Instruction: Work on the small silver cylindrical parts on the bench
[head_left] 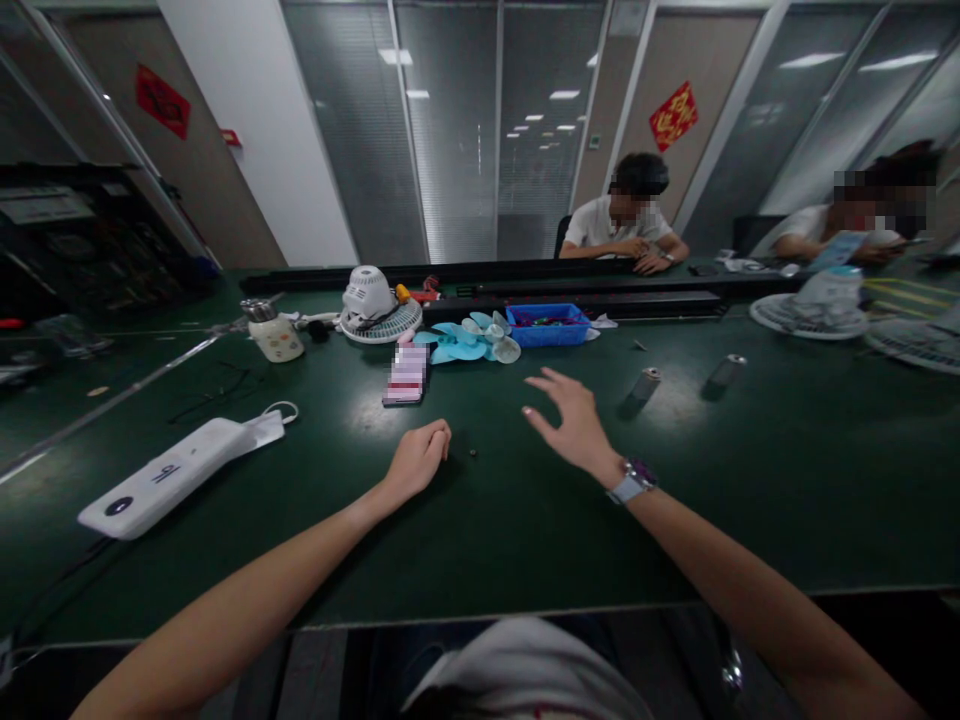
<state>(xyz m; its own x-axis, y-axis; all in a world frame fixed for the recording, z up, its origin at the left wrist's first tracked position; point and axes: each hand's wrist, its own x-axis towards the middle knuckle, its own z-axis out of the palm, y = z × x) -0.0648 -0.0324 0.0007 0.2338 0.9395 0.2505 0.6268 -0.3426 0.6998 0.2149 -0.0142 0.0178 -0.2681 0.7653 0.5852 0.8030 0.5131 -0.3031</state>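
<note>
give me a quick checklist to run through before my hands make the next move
1. Right hand open: ok, fingers spread.
2. Left hand empty: cannot tell, fingers curled and palm hidden.
3. Small dark part in plain view: ok, on the table between both hands.
4. Metal cylinders clear of the right hand: ok, both off to its right.
5. Phone clear of the left hand: ok, lying beyond it.

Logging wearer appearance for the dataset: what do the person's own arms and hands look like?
The left hand and right hand are ungloved. Both forearms are bare, with no sleeves or attached cables in view. The right wrist has a watch with a pale grey band and dark face; nothing shows on the left wrist.
</note>
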